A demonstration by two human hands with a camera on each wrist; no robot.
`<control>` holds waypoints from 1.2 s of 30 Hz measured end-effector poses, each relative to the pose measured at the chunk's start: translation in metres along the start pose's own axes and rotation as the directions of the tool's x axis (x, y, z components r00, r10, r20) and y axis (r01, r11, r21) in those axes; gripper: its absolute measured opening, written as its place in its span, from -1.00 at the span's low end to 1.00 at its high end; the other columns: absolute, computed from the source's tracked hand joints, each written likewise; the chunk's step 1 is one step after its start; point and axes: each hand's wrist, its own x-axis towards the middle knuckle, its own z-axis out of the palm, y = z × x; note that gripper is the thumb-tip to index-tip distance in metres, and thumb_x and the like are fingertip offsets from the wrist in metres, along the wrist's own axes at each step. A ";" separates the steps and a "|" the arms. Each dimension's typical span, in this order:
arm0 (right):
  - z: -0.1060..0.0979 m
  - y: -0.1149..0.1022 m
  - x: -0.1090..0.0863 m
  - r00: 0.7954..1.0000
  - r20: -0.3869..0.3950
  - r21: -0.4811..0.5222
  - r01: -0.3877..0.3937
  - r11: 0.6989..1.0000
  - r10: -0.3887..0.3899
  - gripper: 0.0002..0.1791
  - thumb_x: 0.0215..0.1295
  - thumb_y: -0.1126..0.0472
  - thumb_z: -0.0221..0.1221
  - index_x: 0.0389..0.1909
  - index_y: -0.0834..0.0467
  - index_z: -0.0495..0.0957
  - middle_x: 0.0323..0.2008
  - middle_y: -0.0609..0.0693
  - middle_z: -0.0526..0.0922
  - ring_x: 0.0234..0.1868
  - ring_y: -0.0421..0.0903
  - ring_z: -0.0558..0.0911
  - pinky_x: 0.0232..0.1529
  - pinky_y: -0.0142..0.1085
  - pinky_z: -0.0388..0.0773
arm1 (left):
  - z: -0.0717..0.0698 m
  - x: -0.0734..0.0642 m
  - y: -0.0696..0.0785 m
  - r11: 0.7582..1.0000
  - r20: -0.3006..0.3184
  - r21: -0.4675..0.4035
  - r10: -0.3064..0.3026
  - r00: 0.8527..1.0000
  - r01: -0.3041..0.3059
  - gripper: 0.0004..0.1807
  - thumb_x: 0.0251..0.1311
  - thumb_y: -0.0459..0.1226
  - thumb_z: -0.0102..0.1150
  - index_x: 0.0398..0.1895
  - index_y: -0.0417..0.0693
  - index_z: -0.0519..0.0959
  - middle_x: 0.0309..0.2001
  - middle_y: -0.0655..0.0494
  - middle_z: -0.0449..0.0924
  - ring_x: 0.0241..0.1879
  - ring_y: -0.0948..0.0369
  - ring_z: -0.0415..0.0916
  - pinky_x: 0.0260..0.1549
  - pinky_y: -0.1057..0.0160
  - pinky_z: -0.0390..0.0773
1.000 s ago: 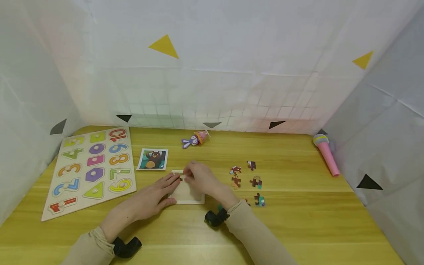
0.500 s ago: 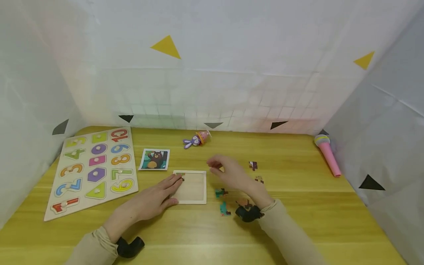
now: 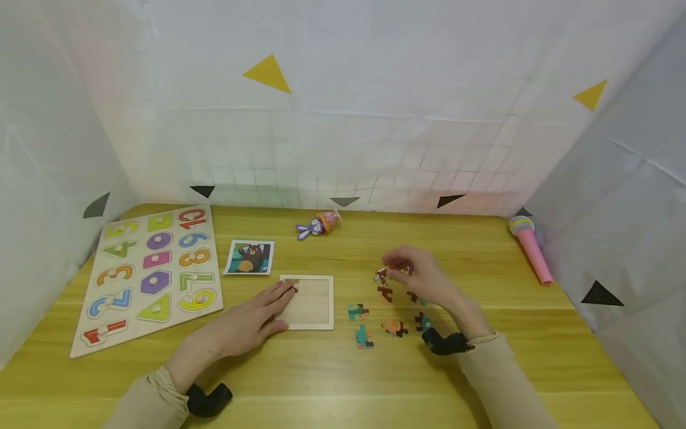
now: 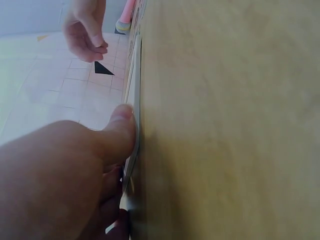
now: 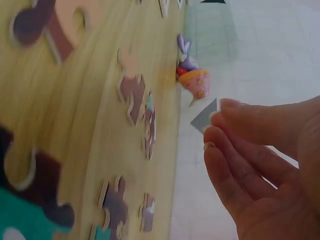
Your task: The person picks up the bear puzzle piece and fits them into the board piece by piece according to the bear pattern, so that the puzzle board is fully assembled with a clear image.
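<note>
My left hand (image 3: 243, 325) rests along the left side of a shallow wooden puzzle tray (image 3: 313, 307), fingers nearly straight over its left edge. In the left wrist view its thumb (image 4: 122, 132) presses against the tray's rim. One puzzle piece (image 3: 295, 284) shows in the tray's upper left corner, partly covered by the fingertips. My right hand (image 3: 423, 277) hovers over loose puzzle pieces to the right of the tray. Its fingers are loosely bent with nothing between them, as the right wrist view shows. Below that hand lie a brown piece (image 3: 384, 293) and a bear-face piece (image 3: 380, 274).
Several more pieces, such as an orange-brown one (image 3: 394, 328) and a teal one (image 3: 364, 338), lie on the table. A bear picture card (image 3: 249, 258), a number board (image 3: 150, 280), a purple rabbit toy (image 3: 318, 226) and a pink toy microphone (image 3: 530, 250) surround the work area.
My right hand has left the tray's upper left corner and moved right, over the loose pieces. A piece now shows in that corner. My left hand stays on the tray.
</note>
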 end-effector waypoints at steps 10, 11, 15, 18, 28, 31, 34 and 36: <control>0.002 0.021 -0.003 0.997 0.022 -0.030 -0.074 0.997 0.075 -0.68 0.25 0.50 0.25 0.04 0.35 0.60 -0.05 0.21 0.68 -0.04 0.16 0.65 -0.03 0.07 0.61 | 0.001 0.000 -0.001 1.000 0.001 0.009 0.009 1.000 -0.009 -0.29 0.52 0.00 -0.08 0.61 -0.02 0.02 0.62 0.04 -0.11 0.58 -0.04 -0.12 0.41 -0.14 0.22; 0.003 0.023 -0.004 0.996 0.028 -0.038 -0.082 0.996 0.083 -0.68 0.25 0.49 0.26 0.04 0.33 0.60 -0.05 0.20 0.68 -0.04 0.14 0.64 -0.02 0.05 0.61 | 0.001 0.000 -0.001 1.000 0.002 0.008 0.007 1.000 -0.007 -0.29 0.52 0.00 -0.08 0.61 -0.02 0.02 0.62 0.04 -0.11 0.58 -0.04 -0.13 0.41 -0.14 0.21; 0.007 0.030 -0.004 0.992 0.060 -0.072 -0.110 0.991 0.114 -0.68 0.26 0.44 0.29 0.04 0.27 0.61 -0.03 0.12 0.67 -0.02 0.06 0.63 0.01 -0.04 0.60 | 0.001 0.000 -0.001 1.000 -0.001 0.005 0.007 1.000 -0.007 -0.29 0.52 0.00 -0.08 0.61 -0.02 0.03 0.62 0.04 -0.11 0.58 -0.04 -0.12 0.40 -0.14 0.22; 0.009 0.031 -0.003 0.990 0.076 -0.080 -0.116 0.990 0.122 -0.66 0.26 0.43 0.30 0.06 0.24 0.62 -0.03 0.07 0.65 -0.01 0.01 0.62 0.03 -0.06 0.60 | 0.001 0.000 -0.001 1.000 -0.006 0.005 0.016 1.000 -0.016 -0.30 0.53 -0.01 -0.08 0.60 -0.04 0.03 0.62 0.02 -0.10 0.58 -0.06 -0.11 0.39 -0.16 0.23; 0.015 0.034 -0.003 0.992 0.086 -0.182 -0.071 0.981 0.088 -0.75 0.35 0.34 0.25 0.03 0.18 0.66 -0.15 0.01 0.58 -0.22 -0.15 0.52 -0.21 -0.27 0.54 | 0.001 -0.001 -0.001 1.000 0.004 -0.005 0.001 1.000 -0.001 -0.29 0.52 0.00 -0.08 0.61 0.01 0.01 0.62 0.07 -0.12 0.59 0.00 -0.14 0.42 -0.12 0.20; 0.015 0.034 -0.003 0.992 0.077 -0.182 -0.084 0.980 0.099 -0.78 0.35 0.33 0.25 -0.01 0.20 0.67 -0.20 -0.01 0.56 -0.24 -0.18 0.52 -0.25 -0.31 0.54 | 0.001 0.000 -0.001 1.000 0.005 -0.008 0.001 1.000 -0.001 -0.29 0.52 0.00 -0.08 0.61 0.00 0.02 0.62 0.05 -0.12 0.58 -0.02 -0.14 0.41 -0.13 0.21; 0.015 0.035 -0.003 0.991 0.065 -0.183 -0.100 0.978 0.114 -0.78 0.34 0.33 0.26 -0.01 0.22 0.66 -0.23 -0.01 0.56 -0.26 -0.18 0.51 -0.26 -0.32 0.52 | 0.001 0.000 0.000 1.000 0.002 -0.009 0.006 1.000 -0.006 -0.29 0.53 0.00 -0.09 0.61 -0.02 0.02 0.62 0.03 -0.11 0.58 -0.04 -0.13 0.40 -0.15 0.22; 0.015 0.035 -0.003 0.991 0.059 -0.190 -0.107 0.976 0.121 -0.78 0.34 0.34 0.26 -0.02 0.23 0.65 -0.24 0.00 0.56 -0.27 -0.17 0.50 -0.26 -0.31 0.51 | 0.001 0.000 0.000 1.000 0.004 -0.010 0.005 1.000 -0.005 -0.29 0.53 0.01 -0.10 0.61 -0.02 0.03 0.62 0.03 -0.11 0.58 -0.04 -0.13 0.41 -0.15 0.21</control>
